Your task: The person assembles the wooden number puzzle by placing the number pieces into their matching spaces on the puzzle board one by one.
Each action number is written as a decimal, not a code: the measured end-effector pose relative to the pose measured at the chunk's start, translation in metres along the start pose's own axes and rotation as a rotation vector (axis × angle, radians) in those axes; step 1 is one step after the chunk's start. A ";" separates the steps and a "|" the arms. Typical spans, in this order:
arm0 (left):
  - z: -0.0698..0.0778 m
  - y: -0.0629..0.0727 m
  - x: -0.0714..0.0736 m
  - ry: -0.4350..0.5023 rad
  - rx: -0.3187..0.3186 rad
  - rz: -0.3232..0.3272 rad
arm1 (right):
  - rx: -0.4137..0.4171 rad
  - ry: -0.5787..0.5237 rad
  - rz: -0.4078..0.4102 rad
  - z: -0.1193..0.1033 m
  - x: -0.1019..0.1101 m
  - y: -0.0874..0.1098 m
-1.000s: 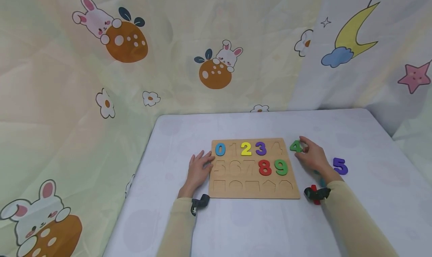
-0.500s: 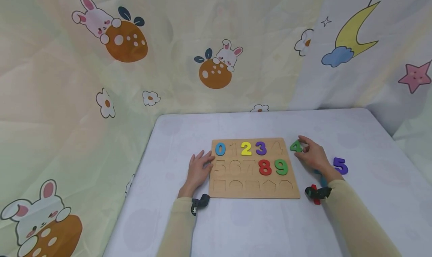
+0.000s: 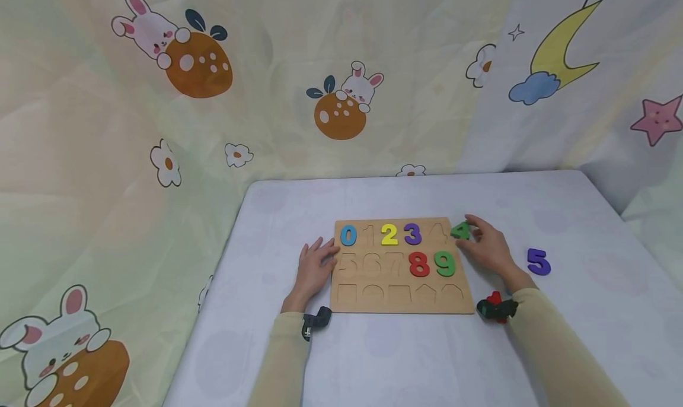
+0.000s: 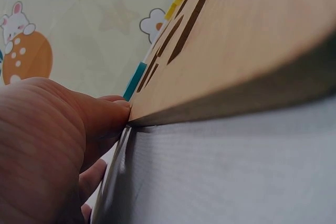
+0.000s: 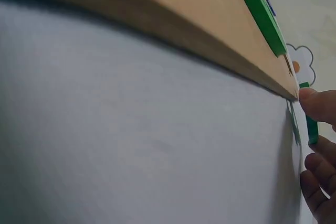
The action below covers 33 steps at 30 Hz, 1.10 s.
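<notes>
My right hand (image 3: 488, 245) pinches a green number 4 (image 3: 460, 231) between thumb and fingers at the right edge of the wooden number board (image 3: 392, 300). In the right wrist view the green 4 (image 5: 312, 124) is seen edge-on, just past the board's corner. My left hand (image 3: 315, 272) lies with its fingers spread along the board's left edge; in the left wrist view the thumb (image 4: 105, 116) touches that edge. Blue 0 (image 3: 348, 235), yellow 2 (image 3: 389, 235), purple 3 (image 3: 412, 234), red 8 (image 3: 418, 264) and green 9 (image 3: 444, 264) sit on the board.
A purple number 5 (image 3: 539, 261) lies on the table to the right of my right forearm. Below the right wrist, a red piece (image 3: 495, 298) is partly hidden by the black wrist camera (image 3: 496, 309). A patterned cloth (image 3: 288, 116) hangs behind the table.
My right hand has moved left with the green 4, bringing it to the board's right edge. More of the red piece shows under the wrist. The left hand has stayed put.
</notes>
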<state>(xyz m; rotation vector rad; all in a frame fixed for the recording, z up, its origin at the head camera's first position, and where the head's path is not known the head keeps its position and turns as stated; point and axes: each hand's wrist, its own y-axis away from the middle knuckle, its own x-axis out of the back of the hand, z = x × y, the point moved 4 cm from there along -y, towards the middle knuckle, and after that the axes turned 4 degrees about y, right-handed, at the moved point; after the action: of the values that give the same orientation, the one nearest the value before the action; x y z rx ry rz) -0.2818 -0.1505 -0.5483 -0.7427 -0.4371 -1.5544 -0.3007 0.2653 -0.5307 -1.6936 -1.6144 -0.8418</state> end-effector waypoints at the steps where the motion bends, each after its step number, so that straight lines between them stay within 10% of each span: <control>1: 0.000 0.000 0.000 0.001 0.002 -0.001 | 0.004 0.000 0.000 -0.001 -0.001 0.000; 33: -0.003 -0.002 -0.002 -0.012 0.020 -0.011 | 0.131 0.043 -0.115 -0.031 -0.016 -0.002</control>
<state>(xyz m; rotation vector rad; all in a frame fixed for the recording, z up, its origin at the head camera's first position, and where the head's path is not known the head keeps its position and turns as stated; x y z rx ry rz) -0.2848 -0.1505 -0.5515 -0.7352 -0.4659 -1.5547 -0.3038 0.2311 -0.5249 -1.4949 -1.7122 -0.8028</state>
